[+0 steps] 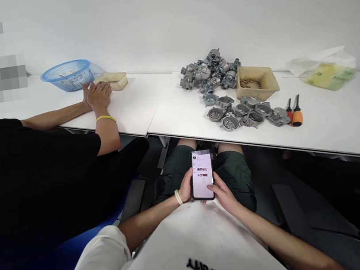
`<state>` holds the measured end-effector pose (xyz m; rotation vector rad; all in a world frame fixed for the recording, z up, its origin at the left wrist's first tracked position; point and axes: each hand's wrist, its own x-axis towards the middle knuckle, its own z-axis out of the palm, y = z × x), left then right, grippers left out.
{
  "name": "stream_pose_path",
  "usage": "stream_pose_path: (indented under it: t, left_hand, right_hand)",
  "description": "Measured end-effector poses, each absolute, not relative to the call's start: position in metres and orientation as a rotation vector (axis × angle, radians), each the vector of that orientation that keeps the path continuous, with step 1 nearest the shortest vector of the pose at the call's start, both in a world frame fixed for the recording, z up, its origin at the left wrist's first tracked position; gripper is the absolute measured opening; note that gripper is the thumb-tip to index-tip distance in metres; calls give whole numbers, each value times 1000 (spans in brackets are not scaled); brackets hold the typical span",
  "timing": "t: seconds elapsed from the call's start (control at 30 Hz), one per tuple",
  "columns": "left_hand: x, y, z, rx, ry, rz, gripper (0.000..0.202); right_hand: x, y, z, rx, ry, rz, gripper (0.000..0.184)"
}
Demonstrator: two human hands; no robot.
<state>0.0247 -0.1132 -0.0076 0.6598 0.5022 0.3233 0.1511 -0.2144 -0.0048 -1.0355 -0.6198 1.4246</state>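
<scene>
A black-edged smartphone (pixel 203 185) with a lit, pale screen is held upright over my lap, below the table edge. My left hand (pixel 186 186) wraps around its left side, a pale band on the wrist. On the right side my right hand (pixel 223 191) grips it too, the thumb lying over the lower part of the screen. The fingers behind the phone are mostly hidden. Both hands are well apart from the metal carburetor parts on the white table (pixel 177 113).
Carburetor bodies (pixel 205 73) lie heaped near the wall, with several bowl-shaped parts (pixel 231 122) in front. A tub (pixel 262 90) holds small brass pieces. Beside it are two screwdrivers (pixel 297 117) and a yellow-green bag (pixel 330 76). Left, a co-worker's hands (pixel 99 95) rest near a blue basket (pixel 68 77).
</scene>
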Motion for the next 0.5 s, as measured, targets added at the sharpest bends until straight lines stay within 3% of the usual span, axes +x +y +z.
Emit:
stream_pose_path:
  t: [0.5]
  left_hand:
    - [27, -116, 8, 737, 644, 326, 74]
  right_hand:
    - [151, -214, -5, -1041, -633, 1419, 44]
